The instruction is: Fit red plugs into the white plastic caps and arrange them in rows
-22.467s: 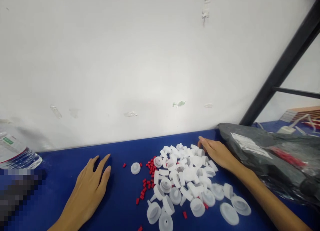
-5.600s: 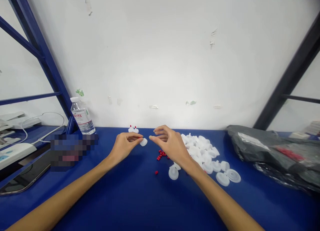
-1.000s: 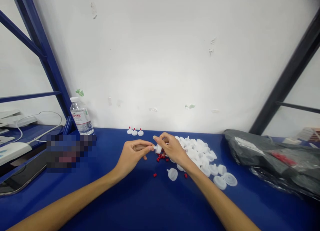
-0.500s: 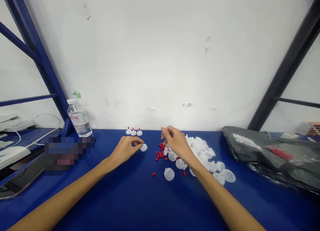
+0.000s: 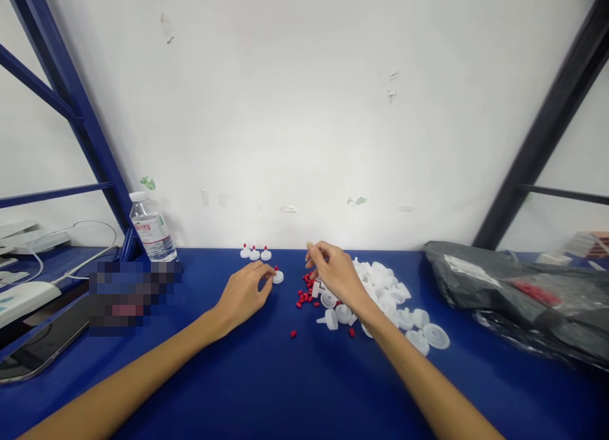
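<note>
My left hand (image 5: 247,292) has its thumb and forefinger curled at the left edge of a white spout cap (image 5: 279,277), which stands upright on the blue table with a red tip on top. Above the red pieces, my right hand (image 5: 335,269) is closed, thumb against the bent fingers; whatever is between them is hidden. Small red tips (image 5: 303,295) lie scattered below it. Behind and beside the right wrist is a heap of white spout caps (image 5: 380,281). One loose white cap (image 5: 331,319) lies on its side in front.
Several red-tipped white caps (image 5: 254,253) stand in a row near the wall. A water bottle (image 5: 153,231) is at the back left, near a phone (image 5: 42,338) and a white power strip (image 5: 28,300). A dark plastic bag (image 5: 514,294) fills the right side.
The white cap by my left hand now stands upright, its red tip showing. The loose cap in front has tipped onto its side. My right hand has hardly moved.
</note>
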`<state>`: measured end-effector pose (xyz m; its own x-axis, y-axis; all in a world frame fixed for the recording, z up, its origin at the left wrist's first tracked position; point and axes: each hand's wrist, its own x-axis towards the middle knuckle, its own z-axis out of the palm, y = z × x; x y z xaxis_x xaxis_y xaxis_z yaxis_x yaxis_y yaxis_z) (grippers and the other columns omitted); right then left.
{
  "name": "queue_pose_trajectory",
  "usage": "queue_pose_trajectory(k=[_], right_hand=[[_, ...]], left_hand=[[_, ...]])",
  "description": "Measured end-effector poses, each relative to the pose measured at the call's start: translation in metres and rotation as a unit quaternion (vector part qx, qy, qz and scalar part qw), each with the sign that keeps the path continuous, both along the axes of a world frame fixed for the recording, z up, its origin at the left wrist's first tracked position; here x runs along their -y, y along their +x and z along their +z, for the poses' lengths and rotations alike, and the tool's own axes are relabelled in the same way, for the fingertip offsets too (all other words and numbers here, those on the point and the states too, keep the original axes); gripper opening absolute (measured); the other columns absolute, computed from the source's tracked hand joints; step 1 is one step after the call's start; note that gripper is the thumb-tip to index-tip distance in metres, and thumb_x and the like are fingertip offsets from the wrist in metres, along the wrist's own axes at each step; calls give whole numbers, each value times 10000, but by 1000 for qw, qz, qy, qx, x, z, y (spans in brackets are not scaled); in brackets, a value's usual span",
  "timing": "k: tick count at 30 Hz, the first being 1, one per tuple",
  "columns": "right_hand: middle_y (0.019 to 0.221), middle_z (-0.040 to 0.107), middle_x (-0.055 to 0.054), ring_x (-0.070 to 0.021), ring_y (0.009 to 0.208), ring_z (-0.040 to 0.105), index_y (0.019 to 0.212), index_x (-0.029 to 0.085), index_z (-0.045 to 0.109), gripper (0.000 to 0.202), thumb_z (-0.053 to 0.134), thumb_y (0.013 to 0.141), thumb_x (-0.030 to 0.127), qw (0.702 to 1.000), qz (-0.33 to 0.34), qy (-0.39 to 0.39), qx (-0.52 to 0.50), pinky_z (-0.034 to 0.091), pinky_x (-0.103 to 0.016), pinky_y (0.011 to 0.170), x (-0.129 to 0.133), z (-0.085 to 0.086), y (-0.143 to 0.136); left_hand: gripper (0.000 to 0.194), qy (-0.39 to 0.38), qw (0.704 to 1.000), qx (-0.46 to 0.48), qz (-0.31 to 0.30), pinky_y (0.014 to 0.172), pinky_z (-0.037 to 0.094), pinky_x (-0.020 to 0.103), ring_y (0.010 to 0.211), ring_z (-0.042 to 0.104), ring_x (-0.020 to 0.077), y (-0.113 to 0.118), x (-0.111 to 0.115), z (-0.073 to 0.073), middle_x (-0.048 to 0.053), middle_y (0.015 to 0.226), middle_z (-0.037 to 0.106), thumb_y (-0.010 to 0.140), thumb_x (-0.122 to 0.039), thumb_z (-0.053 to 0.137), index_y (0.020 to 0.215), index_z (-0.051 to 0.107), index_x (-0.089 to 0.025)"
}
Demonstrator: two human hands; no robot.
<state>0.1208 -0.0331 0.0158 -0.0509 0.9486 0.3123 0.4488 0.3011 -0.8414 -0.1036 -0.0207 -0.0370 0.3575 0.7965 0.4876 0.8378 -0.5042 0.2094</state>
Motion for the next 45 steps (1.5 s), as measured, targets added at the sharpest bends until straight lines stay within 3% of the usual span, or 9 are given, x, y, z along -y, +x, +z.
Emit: queue_pose_trajectory(k=[6,16,21,25,30,34,38,42,45], right_hand=[[734,710,1,-124,517,658,778,213,624,422,414,974,523,1000,8,0,-6,479,-244,564,-1,0,1],[709,709,7,-123,521,650,761,218,628,409,396,984,470,1000,-2,14,8,466,-239,573,-1,3,3],[681,719,3,-146,558,640,785,229,676,324,517,934,469,989,93,33,114,436,-259,575,7,16,20],[753,736,10,-152,599,639,855,252,728,250,734,766,486,962,204,8,184,423,-249,537,17,25,34],[885,734,14,-148,666,640,882,283,767,289,843,630,402,908,300,-66,287,407,-222,510,17,15,38],[821,724,16,-115,585,594,844,233,756,187,796,690,332,882,308,-159,321,403,-212,489,12,8,38],[835,726,11,-137,714,637,851,217,732,127,760,739,271,908,312,-104,260,449,-215,595,9,9,34],[838,724,9,-152,788,655,889,224,727,122,751,776,264,932,300,-24,201,475,-230,684,9,9,23],[829,723,14,-144,778,656,898,223,719,106,741,795,231,938,299,3,176,483,-226,697,10,5,14]], left_hand=[[415,-19,995,-102,-1,920,479,392,1096,577,276,7,0,-13,125,1213,623,975,-321,402,1332,568,-189],[458,-30,993,-104,57,890,493,411,1142,536,288,11,-40,-11,154,1216,562,973,-340,389,1376,514,-163],[388,-31,999,-37,-1,878,478,383,1025,586,254,10,-15,-2,123,1140,598,971,-315,397,1268,600,-169],[268,-183,976,22,-121,673,455,278,707,573,165,14,24,12,11,795,610,938,-419,528,1027,697,-231],[254,-254,936,60,-235,689,451,226,778,579,141,21,43,13,22,922,635,855,-405,687,1054,738,-255],[189,-236,936,75,-250,666,437,214,728,554,116,22,37,8,29,882,631,925,-322,601,947,764,-230],[190,-235,941,166,-179,608,441,215,713,569,121,20,30,7,25,876,632,917,-344,592,940,718,-203],[280,-328,872,341,-127,515,427,220,601,581,120,15,21,9,5,755,610,883,-428,629,940,644,-154],[311,-377,807,437,-124,568,439,213,649,603,111,11,16,10,19,804,633,850,-430,687,941,633,-138]])
